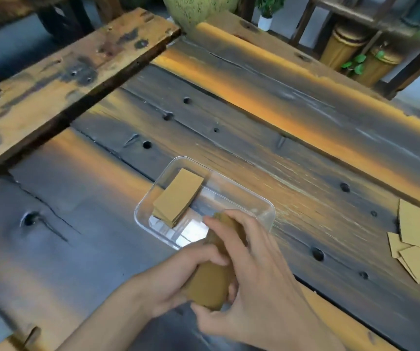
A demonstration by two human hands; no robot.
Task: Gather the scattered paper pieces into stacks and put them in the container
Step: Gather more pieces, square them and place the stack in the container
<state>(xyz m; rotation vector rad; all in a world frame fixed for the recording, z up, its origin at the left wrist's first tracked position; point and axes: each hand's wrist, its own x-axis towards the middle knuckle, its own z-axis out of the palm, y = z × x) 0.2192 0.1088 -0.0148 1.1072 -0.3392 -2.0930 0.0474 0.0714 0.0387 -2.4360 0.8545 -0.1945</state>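
Observation:
A clear plastic container (267, 211) sits on the dark wooden table, and a stack of tan paper pieces (178, 197) leans inside it on the left. Just in front of the container, both hands hold a second tan stack (210, 287). My left hand (176, 277) grips its left side and lower end. My right hand (252, 272) wraps over its top and right side, fingertips near the container's near rim. Several loose tan pieces (416, 244) lie scattered at the right edge of the view.
The weathered table (229, 127) has cracks and round holes. A raised plank (52, 79) runs along the left. Pots, plants and a wooden shelf stand beyond the far edge.

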